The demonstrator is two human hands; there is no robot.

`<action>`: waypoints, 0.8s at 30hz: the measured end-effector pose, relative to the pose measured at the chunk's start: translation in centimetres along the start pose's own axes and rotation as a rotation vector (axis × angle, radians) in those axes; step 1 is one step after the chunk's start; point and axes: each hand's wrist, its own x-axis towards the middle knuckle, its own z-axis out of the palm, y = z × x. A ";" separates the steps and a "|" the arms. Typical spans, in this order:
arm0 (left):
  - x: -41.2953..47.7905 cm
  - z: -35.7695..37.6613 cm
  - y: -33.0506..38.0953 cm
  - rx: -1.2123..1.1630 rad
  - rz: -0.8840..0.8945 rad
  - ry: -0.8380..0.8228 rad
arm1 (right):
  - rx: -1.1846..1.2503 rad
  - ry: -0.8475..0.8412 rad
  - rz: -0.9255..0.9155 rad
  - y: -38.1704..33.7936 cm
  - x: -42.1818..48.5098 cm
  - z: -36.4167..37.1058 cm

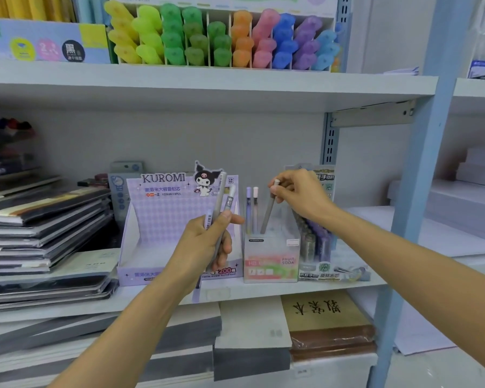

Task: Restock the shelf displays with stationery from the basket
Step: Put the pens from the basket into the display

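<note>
My left hand (207, 242) grips a bunch of slim lead-refill tubes (221, 200), upright, in front of the purple Kuromi display box (163, 214). My right hand (300, 194) pinches the top of one grey tube (268, 214), whose lower end stands inside the clear Fruit Soda box (272, 261). Two more tubes (252, 205), one purple and one pink, stand at the left of that clear box. The Kuromi box looks hollow inside. The basket is out of view.
Stacked notebooks (39, 225) fill the shelf's left. A green-labelled refill display (319, 247) stands right of the clear box. Coloured highlighters (221, 40) line the shelf above. Paper pads (319, 326) lie below. A blue upright post (420, 163) borders the bay on the right.
</note>
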 end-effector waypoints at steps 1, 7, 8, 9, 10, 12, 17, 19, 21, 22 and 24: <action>0.1 0.1 -0.1 -0.003 -0.001 -0.004 | -0.014 -0.011 0.002 0.0 0.2 0.0; 0.2 0.4 -0.2 -0.012 0.004 -0.030 | 0.055 0.033 -0.015 -0.1 0.3 1.1; 0.2 0.4 -0.2 -0.015 0.004 -0.031 | 0.034 0.060 -0.027 -0.1 0.3 1.2; 0.2 0.4 -0.2 -0.015 0.003 -0.031 | -0.002 0.086 -0.040 0.0 0.3 1.4; 0.2 0.4 -0.2 -0.013 0.003 -0.031 | -0.047 0.101 -0.052 0.1 0.3 1.5; 0.1 0.4 -0.1 -0.011 0.003 -0.031 | -0.161 0.086 -0.048 0.2 0.5 1.6; -0.2 0.4 0.2 -0.006 -0.005 -0.036 | -0.245 -0.013 0.014 -0.2 0.4 1.2; -0.3 0.5 0.4 0.001 -0.011 -0.041 | -0.098 0.027 -0.029 -0.9 -0.2 0.7; -0.4 0.7 0.6 0.008 -0.013 -0.047 | 0.182 0.021 -0.080 -2.3 -1.0 -0.1; -0.5 0.8 0.7 0.011 -0.014 -0.051 | 0.301 -0.019 -0.097 -3.1 -1.4 -0.5; -0.7 1.3 0.9 0.021 -0.014 -0.063 | 0.392 -0.129 -0.128 -4.3 -2.1 -1.1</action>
